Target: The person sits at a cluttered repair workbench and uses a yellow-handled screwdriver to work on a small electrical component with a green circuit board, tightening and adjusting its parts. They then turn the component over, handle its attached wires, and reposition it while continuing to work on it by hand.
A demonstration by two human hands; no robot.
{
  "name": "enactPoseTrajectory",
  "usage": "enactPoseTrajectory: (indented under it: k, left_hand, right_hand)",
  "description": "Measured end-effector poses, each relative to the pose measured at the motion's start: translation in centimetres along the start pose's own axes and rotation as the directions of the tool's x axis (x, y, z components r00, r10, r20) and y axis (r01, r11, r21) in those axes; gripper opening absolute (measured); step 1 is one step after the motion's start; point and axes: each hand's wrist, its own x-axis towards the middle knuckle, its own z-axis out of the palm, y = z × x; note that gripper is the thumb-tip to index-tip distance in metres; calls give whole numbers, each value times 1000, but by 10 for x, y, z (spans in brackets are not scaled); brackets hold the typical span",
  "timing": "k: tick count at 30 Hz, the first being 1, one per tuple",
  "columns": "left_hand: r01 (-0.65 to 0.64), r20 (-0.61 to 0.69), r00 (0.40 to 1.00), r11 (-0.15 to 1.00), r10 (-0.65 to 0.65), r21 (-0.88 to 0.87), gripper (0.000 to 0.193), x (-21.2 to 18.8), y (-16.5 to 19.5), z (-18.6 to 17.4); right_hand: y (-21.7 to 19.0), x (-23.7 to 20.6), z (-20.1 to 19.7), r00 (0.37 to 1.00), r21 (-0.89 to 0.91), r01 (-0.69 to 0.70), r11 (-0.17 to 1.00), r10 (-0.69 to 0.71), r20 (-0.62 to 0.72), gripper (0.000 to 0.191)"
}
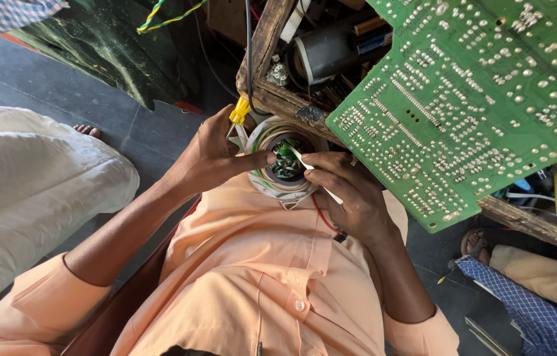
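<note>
My left hand [216, 155] grips the rim of a round white part [272, 191] with a metal ring and a small green board with wound coils in its hollow [285, 161]. My right hand [347, 188] pinches a thin white stick-like tool [305, 165], its tip reaching into that hollow. The part is held against my chest, over my peach shirt [258, 277]. A yellow connector [239, 111] sticks up beside my left hand's fingers.
A large green circuit board [476, 99], solder side up, hangs over a worn wooden box [278, 99] of parts and wires. A person in white cloth [21, 191] sits at left; another person's sandalled foot [473, 240] and checked cloth lie at right. Dark tiled floor.
</note>
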Motion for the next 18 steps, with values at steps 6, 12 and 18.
enactPoseTrajectory:
  k: [6, 12, 18]
  left_hand:
    - [-5, 23, 1000, 1000, 5, -19, 58, 1, -2, 0]
    - [21, 29, 999, 999, -20, -45, 58, 0, -11, 1]
    - [-17, 28, 999, 998, 18, -54, 58, 1, -18, 1]
  right_hand:
    - [4, -2, 4, 999, -27, 6, 1000, -7, -53, 26]
    - [4, -3, 8, 991, -87, 69, 994, -78, -109, 22]
    - [2, -6, 8, 977, -83, 47, 995, -63, -203, 20]
